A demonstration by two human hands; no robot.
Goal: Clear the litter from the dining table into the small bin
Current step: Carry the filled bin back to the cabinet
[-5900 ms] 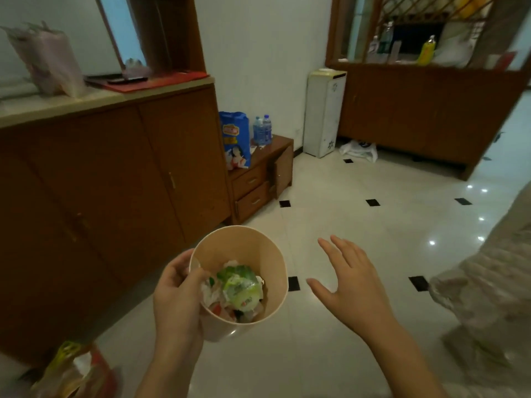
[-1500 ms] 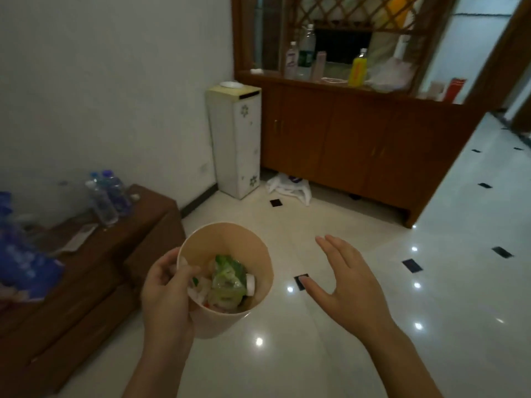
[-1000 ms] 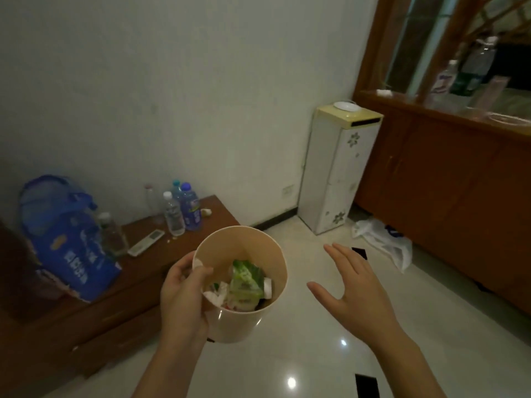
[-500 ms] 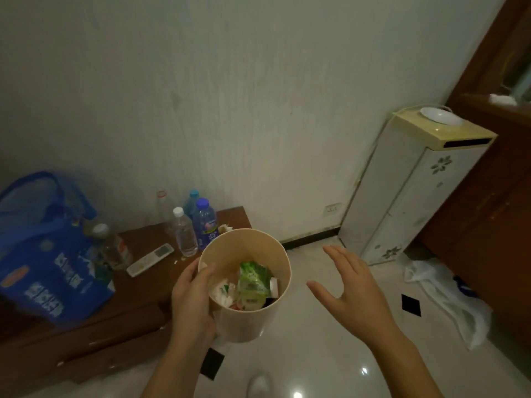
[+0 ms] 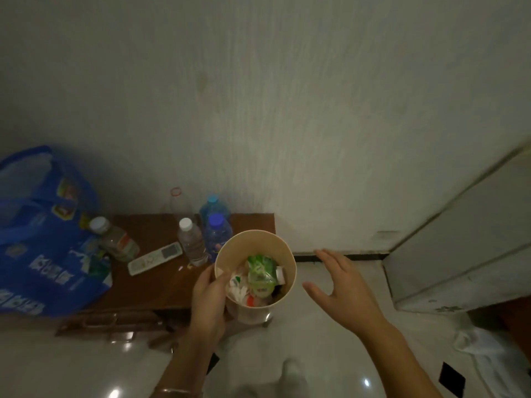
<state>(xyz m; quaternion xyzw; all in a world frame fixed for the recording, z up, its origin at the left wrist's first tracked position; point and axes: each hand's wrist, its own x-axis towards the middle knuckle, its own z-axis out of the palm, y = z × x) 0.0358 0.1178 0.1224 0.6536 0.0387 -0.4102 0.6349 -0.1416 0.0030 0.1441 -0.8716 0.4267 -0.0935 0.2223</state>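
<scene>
My left hand (image 5: 209,297) grips the left side of a small beige bin (image 5: 253,248), thumb hooked over its rim, and carries it upright above the floor. The bin holds litter (image 5: 258,278): a crumpled green wrapper with white and red scraps. To the right of the bin my right hand (image 5: 343,291) is spread open with its fingers apart, touching nothing. The dining table is not in view.
A low brown cabinet (image 5: 149,285) stands by the wall at the left with water bottles (image 5: 214,234), a remote (image 5: 155,258) and a blue bag (image 5: 43,234) on it. A white appliance (image 5: 471,239) stands at the right. A white plastic bag (image 5: 485,354) lies on the glossy floor.
The view has swung left and down toward the low cabinet and wall corner. Both hands keep their pose, the left still carrying the bin, the right still open beside it.
</scene>
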